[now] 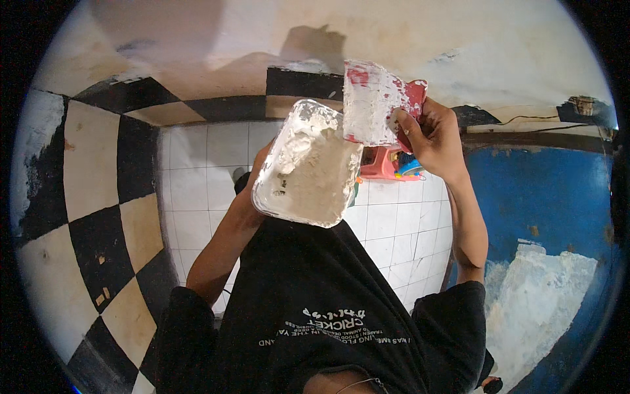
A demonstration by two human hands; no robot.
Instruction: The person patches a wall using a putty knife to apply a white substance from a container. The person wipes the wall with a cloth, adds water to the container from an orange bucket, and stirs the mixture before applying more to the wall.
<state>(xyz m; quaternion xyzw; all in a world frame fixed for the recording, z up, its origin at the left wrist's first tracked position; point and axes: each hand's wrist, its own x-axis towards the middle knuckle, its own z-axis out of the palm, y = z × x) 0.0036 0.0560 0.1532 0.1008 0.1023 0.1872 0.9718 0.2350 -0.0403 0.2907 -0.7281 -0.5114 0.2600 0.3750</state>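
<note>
My right hand (426, 134) pinches the handle end of a wide red putty scraper (374, 105), its flat blade smeared with white filler. The scraper's lower left corner overlaps the upper right rim of a rectangular plastic tub (261, 190); whether they touch I cannot tell. Inside the tub lies creamy white filler (315, 177), heaped toward the far left. My left hand (262, 161) holds the tub from its left side and beneath; most of its fingers are hidden behind the tub.
Ahead is a cream wall (394, 33) with a black-and-cream checkered band. More checkered wall (95, 164) stands at left. A blue panel (531, 197) with a white patch is at right. Below, a pink stool (380, 167) with colourful items on it stands on white floor tiles (190, 190).
</note>
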